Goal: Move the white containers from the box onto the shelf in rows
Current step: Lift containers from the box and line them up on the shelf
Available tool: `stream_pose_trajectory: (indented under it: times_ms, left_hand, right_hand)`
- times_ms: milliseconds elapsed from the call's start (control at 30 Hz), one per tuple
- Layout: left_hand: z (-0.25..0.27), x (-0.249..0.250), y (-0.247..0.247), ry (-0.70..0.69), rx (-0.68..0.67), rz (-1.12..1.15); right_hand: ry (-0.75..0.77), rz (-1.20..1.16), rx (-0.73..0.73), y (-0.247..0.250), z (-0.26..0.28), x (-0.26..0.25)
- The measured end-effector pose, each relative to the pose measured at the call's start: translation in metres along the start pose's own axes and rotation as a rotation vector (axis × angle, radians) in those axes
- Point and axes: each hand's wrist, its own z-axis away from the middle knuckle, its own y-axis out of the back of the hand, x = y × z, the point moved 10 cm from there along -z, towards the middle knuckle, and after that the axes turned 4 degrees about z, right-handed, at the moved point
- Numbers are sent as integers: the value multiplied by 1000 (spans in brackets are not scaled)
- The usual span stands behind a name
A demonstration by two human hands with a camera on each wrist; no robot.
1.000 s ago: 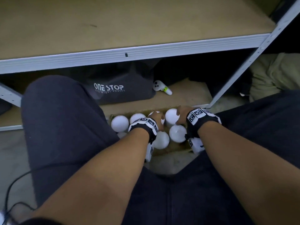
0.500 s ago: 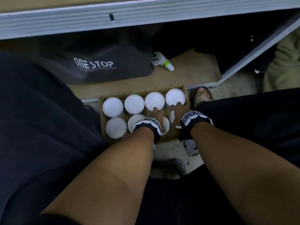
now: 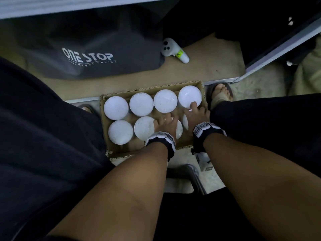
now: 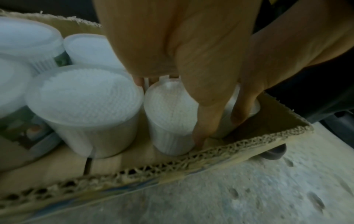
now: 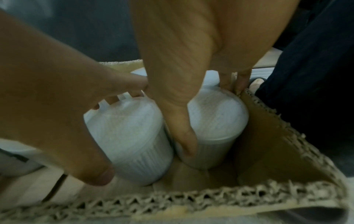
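Observation:
A cardboard box [image 3: 202, 87] on the floor holds several white lidded containers [image 3: 116, 107] in two rows. Both hands reach into its near right corner. My left hand [image 3: 165, 120] grips the third container of the near row [image 4: 168, 128], fingers behind it and thumb down its side. My right hand [image 3: 194, 110] grips the last container by the box wall [image 5: 216, 128], thumb between the two containers and fingers behind. Both containers stand on the box floor. The shelf's grey front rail [image 3: 52, 6] runs along the top edge.
On the low board behind the box lie a dark "ONE STOP" bag [image 3: 90, 56] and a white controller [image 3: 173, 51]. A slanted shelf upright [image 3: 281, 47] stands at the right. My dark-clothed legs flank the box, with a sandalled foot [image 3: 219, 94] beside it.
The head view has tilted down, so the upper shelf board has left the picture. Both hands have drawn back from the far row to the near right containers and closed around them.

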Motion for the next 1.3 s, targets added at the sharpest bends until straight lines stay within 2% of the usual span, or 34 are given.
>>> stream_pose_trajectory:
  times_ms: [133,300,433,533,700,867,1133,1300]
  left_hand:
    - [-2,-2,5,-28,-57,51]
    - [3,-13,28,14,-49,255]
    - [8,-16,61,16,-73,283]
    - [18,-12,98,15,-71,257]
    - [50,-13,172,-31,86,356]
    - [90,-11,245,-107,235,369]
    - [157,0,334,-241,402,384]
    - [203,-1,389,-329,546,383]
  right_hand:
    - [-18,-39,-30,6,3,2]
    - [-17,-31,-87,24,12,0]
    - [-7,-51,-112,54,24,4]
    - [-31,-44,-61,87,35,10]
    - [-93,-122,20,145,47,4]
    - [-116,-174,147,218,90,16]
    - [-38,-334,374,321,161,21]
    - [77,-432,504,369,201,22]
